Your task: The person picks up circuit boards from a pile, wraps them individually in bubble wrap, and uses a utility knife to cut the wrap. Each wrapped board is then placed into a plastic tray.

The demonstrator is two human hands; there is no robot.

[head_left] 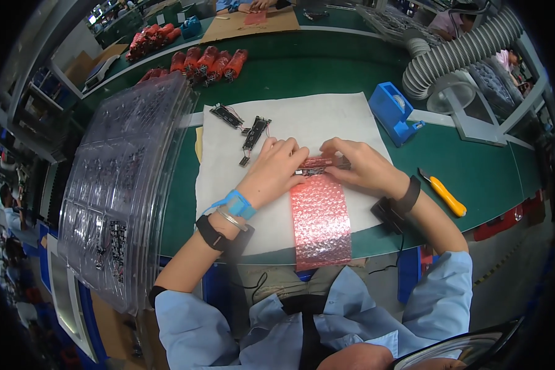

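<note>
A strip of pink bubble wrap (322, 216) lies on the white sheet (351, 114) and hangs over the table's front edge toward me. At its far end sits a small circuit board (314, 171), partly covered by a fold of the wrap. My left hand (274, 169) closes on the left end of this bundle, thumb on the near side. My right hand (357, 163) pinches the right end with bent fingers. Two black circuit boards with thin wires, one board (227, 115) and another board (256, 134), lie beyond my left hand.
Stacked clear plastic trays (120, 154) holding small boards stand at the left. Several red-wrapped rolls (209, 63) lie at the back. A blue tape dispenser (391, 114), a yellow-handled cutter (447, 196) and a grey duct hose (462, 52) are on the right. Another person's hands (253, 6) work across the bench.
</note>
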